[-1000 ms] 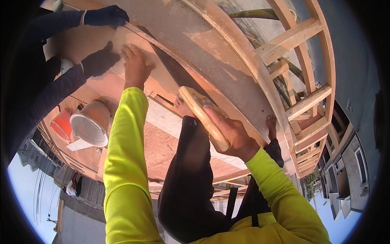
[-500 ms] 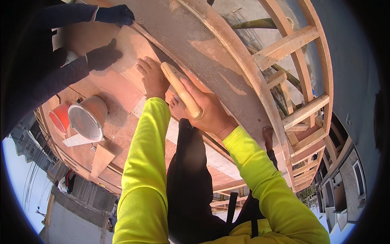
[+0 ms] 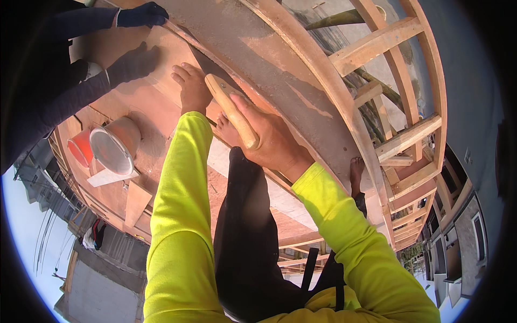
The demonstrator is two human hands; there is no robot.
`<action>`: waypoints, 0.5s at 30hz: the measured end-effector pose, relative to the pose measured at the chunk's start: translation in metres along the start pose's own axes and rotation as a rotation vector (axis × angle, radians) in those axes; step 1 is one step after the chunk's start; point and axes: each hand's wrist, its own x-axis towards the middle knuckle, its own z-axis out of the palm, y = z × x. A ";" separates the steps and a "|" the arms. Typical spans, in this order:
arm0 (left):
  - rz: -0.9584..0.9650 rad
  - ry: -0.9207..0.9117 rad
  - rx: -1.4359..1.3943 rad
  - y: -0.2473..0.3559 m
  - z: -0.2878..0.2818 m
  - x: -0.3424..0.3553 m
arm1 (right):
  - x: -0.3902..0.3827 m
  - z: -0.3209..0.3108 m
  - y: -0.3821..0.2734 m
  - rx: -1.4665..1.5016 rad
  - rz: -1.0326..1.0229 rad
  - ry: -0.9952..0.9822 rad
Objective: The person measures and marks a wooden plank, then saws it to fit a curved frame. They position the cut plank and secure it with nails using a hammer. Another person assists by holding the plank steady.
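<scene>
Near timber framing (image 3: pixel 377 45), right hand (image 3: pixel 273 135) grips saw (image 3: pixel 232 113).

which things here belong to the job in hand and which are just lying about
In use:
saw, its handle in the right hand
board, under the left hand

Apparently just lying about:
red bucket
larger bucket, tipped toward the camera or merely looking so, hard to tell
pale strip by the buckets
wood offcut
</scene>
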 end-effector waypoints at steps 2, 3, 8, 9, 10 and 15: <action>-0.006 -0.033 0.000 -0.015 0.004 -0.025 | -0.045 -0.033 -0.040 0.076 0.235 -0.179; -0.021 0.028 -0.006 -0.015 -0.003 -0.003 | -0.084 -0.059 -0.059 0.027 0.240 -0.216; 0.009 -0.034 -0.113 0.023 -0.050 -0.013 | -0.144 -0.104 -0.083 -0.143 0.203 -0.227; 0.049 -0.030 -0.015 0.011 -0.029 -0.018 | -0.094 -0.077 -0.057 -0.092 0.157 -0.182; 0.074 0.008 0.101 -0.017 0.003 -0.014 | -0.045 -0.045 -0.034 -0.022 0.114 -0.154; 0.040 0.002 -0.022 -0.005 -0.006 -0.011 | -0.041 -0.025 -0.033 0.041 0.190 -0.127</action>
